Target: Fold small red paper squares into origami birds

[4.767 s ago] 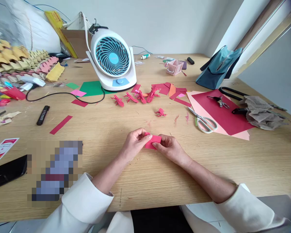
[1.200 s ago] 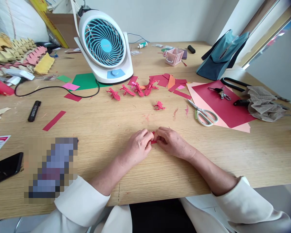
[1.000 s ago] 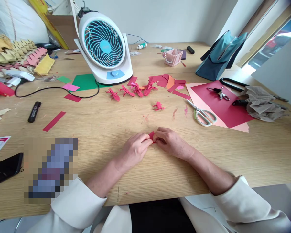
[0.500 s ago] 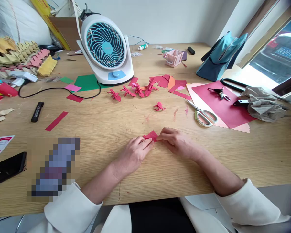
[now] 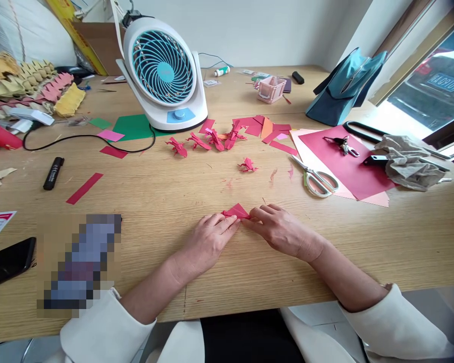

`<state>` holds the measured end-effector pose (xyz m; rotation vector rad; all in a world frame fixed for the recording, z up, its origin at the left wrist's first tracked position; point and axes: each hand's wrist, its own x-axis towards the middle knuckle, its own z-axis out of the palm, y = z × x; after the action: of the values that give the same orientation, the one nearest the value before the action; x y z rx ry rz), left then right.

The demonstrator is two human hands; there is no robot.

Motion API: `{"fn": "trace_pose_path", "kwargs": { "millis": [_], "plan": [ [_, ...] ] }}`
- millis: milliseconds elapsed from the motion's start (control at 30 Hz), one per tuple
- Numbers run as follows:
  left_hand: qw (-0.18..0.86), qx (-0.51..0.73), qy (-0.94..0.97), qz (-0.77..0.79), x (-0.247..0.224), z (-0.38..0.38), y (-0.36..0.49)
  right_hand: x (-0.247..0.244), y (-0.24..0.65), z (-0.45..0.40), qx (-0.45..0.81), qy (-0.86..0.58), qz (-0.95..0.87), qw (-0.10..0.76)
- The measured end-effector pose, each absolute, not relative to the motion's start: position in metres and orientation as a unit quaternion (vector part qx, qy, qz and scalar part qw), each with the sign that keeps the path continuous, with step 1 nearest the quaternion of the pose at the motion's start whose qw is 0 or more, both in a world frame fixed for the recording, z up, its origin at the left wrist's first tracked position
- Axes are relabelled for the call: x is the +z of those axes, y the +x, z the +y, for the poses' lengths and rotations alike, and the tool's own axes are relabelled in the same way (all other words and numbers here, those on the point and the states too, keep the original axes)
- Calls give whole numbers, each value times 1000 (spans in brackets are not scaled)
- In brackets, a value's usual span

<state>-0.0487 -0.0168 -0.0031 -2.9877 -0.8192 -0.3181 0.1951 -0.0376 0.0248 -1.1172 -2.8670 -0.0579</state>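
A small folded piece of red paper [image 5: 237,210] lies on the table between my hands, its pointed top facing away from me. My left hand [image 5: 211,237] presses on its left and near side with fingers together. At its right corner, my right hand [image 5: 278,227] pinches the paper between thumb and fingers. The fingers cover the paper's near edge. Beyond it sits a single red origami figure [image 5: 247,165], and a row of several more red origami figures [image 5: 214,139] stands farther back.
White-handled scissors [image 5: 318,180] rest on red paper sheets [image 5: 348,161] at right. A fan [image 5: 165,70] stands at the back, its cable running left. At left are a black marker [image 5: 53,174], a red paper strip [image 5: 84,188] and a phone [image 5: 11,263]. A blue bag [image 5: 336,96] stands back right.
My right hand has shifted slightly toward me, and the paper's right corner now looks folded into a more triangular shape. My left hand stays nearly in place. The view has moved slightly.
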Motion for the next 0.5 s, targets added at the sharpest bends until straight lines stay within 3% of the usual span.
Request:
{"fn": "trace_pose_path", "kwargs": {
  "millis": [500],
  "plan": [
    [-15, -166, -953, -252, -9, -20, -56, 17, 194, -36, 21, -386, -919, 72]
  ]
}}
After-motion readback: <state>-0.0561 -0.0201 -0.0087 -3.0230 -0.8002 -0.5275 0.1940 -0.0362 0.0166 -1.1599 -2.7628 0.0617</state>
